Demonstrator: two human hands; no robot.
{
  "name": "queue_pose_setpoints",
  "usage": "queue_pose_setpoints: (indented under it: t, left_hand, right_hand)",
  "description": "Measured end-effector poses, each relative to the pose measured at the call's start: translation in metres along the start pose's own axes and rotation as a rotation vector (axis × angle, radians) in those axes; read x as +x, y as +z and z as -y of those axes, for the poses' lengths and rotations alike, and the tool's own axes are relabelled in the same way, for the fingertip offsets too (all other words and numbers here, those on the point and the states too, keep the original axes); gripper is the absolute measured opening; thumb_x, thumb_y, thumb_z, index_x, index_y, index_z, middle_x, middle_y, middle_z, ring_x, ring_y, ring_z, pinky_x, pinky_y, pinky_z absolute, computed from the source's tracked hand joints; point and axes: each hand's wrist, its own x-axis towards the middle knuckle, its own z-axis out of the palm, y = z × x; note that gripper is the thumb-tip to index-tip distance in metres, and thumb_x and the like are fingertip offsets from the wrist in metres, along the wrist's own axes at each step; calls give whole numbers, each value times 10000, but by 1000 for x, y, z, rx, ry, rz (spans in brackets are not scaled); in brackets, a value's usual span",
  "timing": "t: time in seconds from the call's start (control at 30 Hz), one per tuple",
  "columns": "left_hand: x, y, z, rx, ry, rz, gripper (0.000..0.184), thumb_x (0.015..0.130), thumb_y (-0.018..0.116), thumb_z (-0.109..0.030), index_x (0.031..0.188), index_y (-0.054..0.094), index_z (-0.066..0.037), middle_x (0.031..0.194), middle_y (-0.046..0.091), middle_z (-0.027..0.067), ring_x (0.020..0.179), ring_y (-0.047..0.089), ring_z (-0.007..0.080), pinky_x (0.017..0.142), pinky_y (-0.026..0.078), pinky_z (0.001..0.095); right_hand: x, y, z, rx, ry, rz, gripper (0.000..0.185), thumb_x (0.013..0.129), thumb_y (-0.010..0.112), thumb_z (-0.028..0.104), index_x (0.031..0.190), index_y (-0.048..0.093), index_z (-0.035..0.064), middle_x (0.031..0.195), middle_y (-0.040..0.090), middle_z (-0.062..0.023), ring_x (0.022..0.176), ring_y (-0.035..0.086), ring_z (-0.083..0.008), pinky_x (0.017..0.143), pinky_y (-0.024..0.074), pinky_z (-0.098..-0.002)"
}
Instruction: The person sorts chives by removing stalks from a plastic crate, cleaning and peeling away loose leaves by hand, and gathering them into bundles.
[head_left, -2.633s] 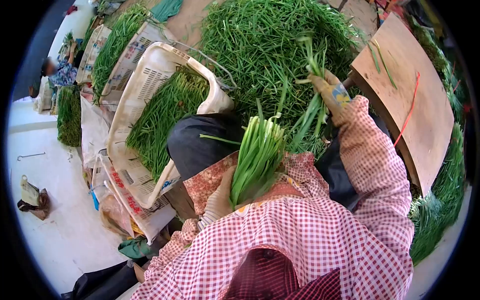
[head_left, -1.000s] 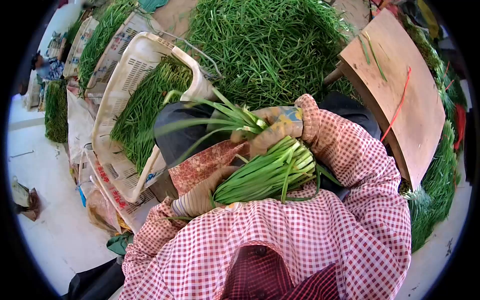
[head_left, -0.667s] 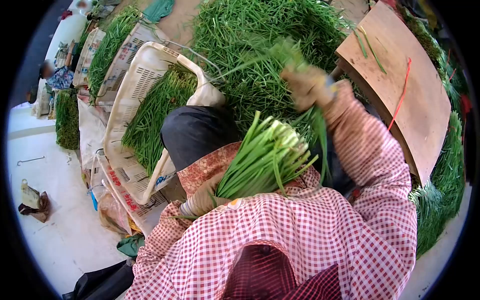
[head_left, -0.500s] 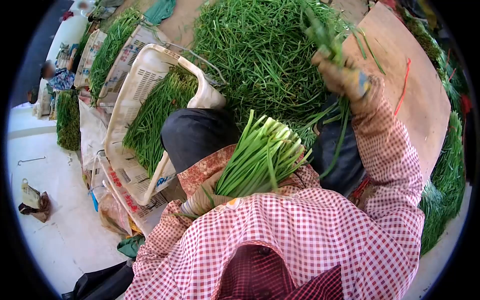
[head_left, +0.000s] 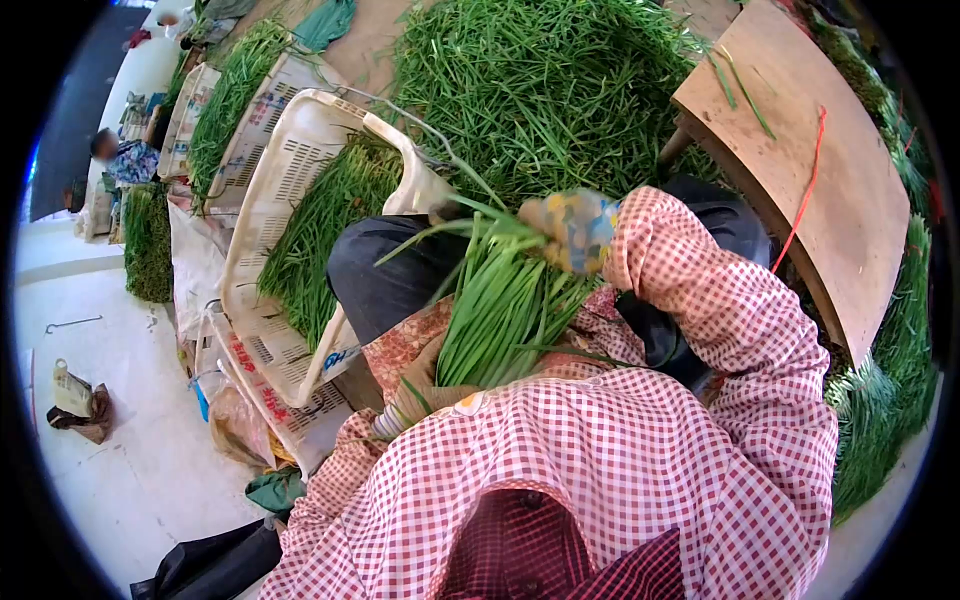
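Note:
A thick bunch of garlic chives lies across my lap. My left hand, in a pale glove, is wrapped round its lower left side; the fingers are partly hidden under the leaves. At the bunch's upper end is my right hand, in a blue-and-yellow patterned glove and a little smeared by motion. It is closed on a few loose chive stalks that stick out to the left over the bunch. Beyond my knees spreads a large heap of loose chives.
Left of my knee a white plastic basket leans over with chives in it. More crates with greens stand behind. On the right are a brown board, a red string and more chives. A person sits far left.
My right hand has come down and left from above the heap to the top of the bunch, bringing the loose stalks. My left hand stays about where it was with the bunch.

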Motion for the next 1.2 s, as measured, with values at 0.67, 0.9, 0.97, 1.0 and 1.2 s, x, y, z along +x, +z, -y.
queue_pose_setpoints:
  t: [0.67, 0.9, 0.97, 1.0, 1.2]
  left_hand:
    - [0, 14, -11, 55, -53, -143, 898, 675, 844, -178, 1397, 336, -14, 1311, 508, 146, 1177, 522, 218, 992, 436, 357]
    - [2, 18, -16, 84, -47, -155, 876, 690, 834, -193, 1397, 345, -24, 1305, 517, 144, 1167, 533, 223, 982, 446, 353]
    - [3, 18, -16, 99, -98, -173, 868, 695, 830, -195, 1397, 348, -26, 1308, 514, 144, 1173, 529, 223, 987, 441, 354]
    - [2, 16, -10, 69, -30, -169, 865, 698, 828, -197, 1397, 349, -28, 1309, 513, 145, 1176, 526, 222, 988, 440, 355]
    - [5, 8, 1, -16, 51, -129, 859, 699, 828, -218, 1395, 358, -40, 1306, 519, 141, 1170, 532, 218, 980, 445, 359]
  right_hand:
    - [-8, 23, -12, -60, -228, -361, 840, 670, 724, 596, 1205, 541, -25, 1184, 499, -214, 1087, 522, -375, 915, 440, -434]
    - [7, 18, -7, -223, -165, -152, 863, 693, 700, 579, 1250, 503, -50, 1264, 460, -230, 1167, 480, -378, 990, 401, -434]
    - [12, 18, -4, -257, -185, -134, 756, 735, 679, 533, 1265, 517, 19, 1256, 469, -217, 1154, 489, -365, 981, 405, -418]
    - [11, 15, -1, -216, -262, -75, 689, 758, 664, 510, 1269, 523, 70, 1230, 484, -208, 1125, 503, -353, 966, 413, -402]
    - [42, 34, -13, -32, -116, 18, 380, 891, 544, 374, 1189, 566, 140, 1068, 565, -95, 968, 554, -247, 814, 458, -377]
